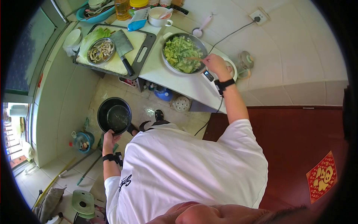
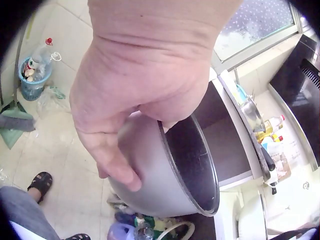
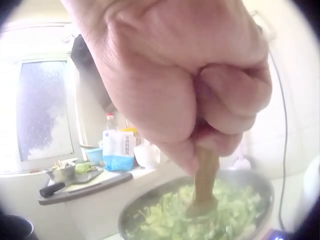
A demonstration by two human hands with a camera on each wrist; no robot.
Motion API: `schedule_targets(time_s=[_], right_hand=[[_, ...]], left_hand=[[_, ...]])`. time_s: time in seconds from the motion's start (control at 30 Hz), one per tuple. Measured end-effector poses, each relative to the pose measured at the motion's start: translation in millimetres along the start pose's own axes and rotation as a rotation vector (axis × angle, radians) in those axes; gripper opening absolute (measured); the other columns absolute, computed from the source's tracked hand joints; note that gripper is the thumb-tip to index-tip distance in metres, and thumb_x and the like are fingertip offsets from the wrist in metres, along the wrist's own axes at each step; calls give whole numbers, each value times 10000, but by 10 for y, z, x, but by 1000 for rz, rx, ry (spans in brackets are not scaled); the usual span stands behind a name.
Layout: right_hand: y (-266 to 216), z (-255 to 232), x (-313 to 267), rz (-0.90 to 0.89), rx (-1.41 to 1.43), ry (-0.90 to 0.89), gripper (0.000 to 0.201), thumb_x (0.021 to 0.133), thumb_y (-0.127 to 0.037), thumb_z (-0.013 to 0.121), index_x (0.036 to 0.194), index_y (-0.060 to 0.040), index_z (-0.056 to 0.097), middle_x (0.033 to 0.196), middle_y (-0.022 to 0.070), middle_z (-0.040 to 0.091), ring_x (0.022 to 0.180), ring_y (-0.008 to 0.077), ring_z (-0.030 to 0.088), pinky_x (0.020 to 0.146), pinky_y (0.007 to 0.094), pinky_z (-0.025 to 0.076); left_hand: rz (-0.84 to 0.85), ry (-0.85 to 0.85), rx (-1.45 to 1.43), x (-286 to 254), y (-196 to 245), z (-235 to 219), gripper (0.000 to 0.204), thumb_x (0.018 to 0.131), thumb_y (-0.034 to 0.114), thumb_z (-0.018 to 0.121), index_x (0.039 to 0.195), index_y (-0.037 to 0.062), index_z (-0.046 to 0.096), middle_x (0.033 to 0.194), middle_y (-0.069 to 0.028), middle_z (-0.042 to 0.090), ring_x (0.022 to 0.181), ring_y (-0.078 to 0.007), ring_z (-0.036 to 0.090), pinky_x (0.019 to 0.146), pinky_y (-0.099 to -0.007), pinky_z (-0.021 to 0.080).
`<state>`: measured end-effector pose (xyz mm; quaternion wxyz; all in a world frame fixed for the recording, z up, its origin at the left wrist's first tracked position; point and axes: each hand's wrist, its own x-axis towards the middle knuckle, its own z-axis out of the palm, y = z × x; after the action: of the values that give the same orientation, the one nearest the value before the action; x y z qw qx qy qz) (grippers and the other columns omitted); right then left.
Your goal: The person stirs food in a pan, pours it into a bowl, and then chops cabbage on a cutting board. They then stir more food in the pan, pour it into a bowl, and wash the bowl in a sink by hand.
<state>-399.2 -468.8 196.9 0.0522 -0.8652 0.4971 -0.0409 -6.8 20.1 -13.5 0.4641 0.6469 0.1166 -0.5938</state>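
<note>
Two grips are busy, and the right grip (image 1: 217,66) is pinching the wooden handle of a stirring tool (image 3: 205,177), fingers curled in tight, the tool's lower end down among the chopped greens (image 1: 179,54)! Those greens cover the bottom of a round pan (image 1: 200,44), its dark inner wall showing above them, and the pan sits on the white tabletop (image 1: 160,76), with a small lit display (image 1: 208,75) right beside it.

Over to the left grip (image 1: 110,139), and it's clamped on the rim of a deep, dark pot (image 1: 101,114), fingers against the outside wall, holding it out over the tiled floor (image 1: 143,102), well apart from the pan.

Moving outward, a cutting board (image 1: 140,37) lies on the other side of the pan from the display. On it we've got a metal bowl (image 1: 89,59) of sliced mushrooms (image 1: 100,51), leafy lettuce (image 1: 97,34) alongside, and a cleaver (image 1: 122,42) next to the bowl, black handle angled toward the board's near edge. Behind, a white two-handled pot (image 1: 156,19) stands near a blue-and-white bag (image 1: 138,21). Up on the wall, a black cord (image 1: 233,33) runs from the socket (image 1: 260,16)!
</note>
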Motion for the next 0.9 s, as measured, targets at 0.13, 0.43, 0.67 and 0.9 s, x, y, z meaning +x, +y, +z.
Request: schedule_targets(time_s=[0.13, 0.43, 0.67, 0.9], right_hand=[[-285, -468, -311, 120, -80, -315, 197, 774, -284, 674, 757, -99, 741, 751, 175, 683, 734, 362, 673, 675, 448, 541], [-157, 417, 286, 193, 160, 156, 202, 805, -279, 641, 845, -107, 738, 794, 183, 683, 767, 387, 666, 701, 473, 539], [18, 833, 695, 253, 76, 153, 224, 813, -302, 631, 820, -109, 745, 800, 179, 682, 759, 386, 661, 687, 472, 532], [53, 95, 57, 63, 110, -1, 231, 766, -303, 666, 796, -92, 754, 777, 184, 683, 753, 373, 671, 697, 456, 535]], left_hand=[[-3, -22, -4, 94, -22, -39, 356, 822, 149, 427, 1092, -50, 546, 929, -186, 687, 812, -276, 693, 706, -374, 554], [-9, 7, 18, 16, 99, 26, 338, 821, 153, 430, 1058, -53, 557, 900, -174, 691, 776, -268, 697, 690, -361, 560], [-2, 23, 15, -44, 62, 94, 315, 826, 153, 437, 1026, -53, 565, 912, -180, 692, 795, -277, 701, 681, -355, 555], [-26, -13, -28, 190, -39, -93, 338, 818, 148, 443, 1077, -47, 540, 930, -185, 671, 813, -298, 689, 697, -377, 538]])
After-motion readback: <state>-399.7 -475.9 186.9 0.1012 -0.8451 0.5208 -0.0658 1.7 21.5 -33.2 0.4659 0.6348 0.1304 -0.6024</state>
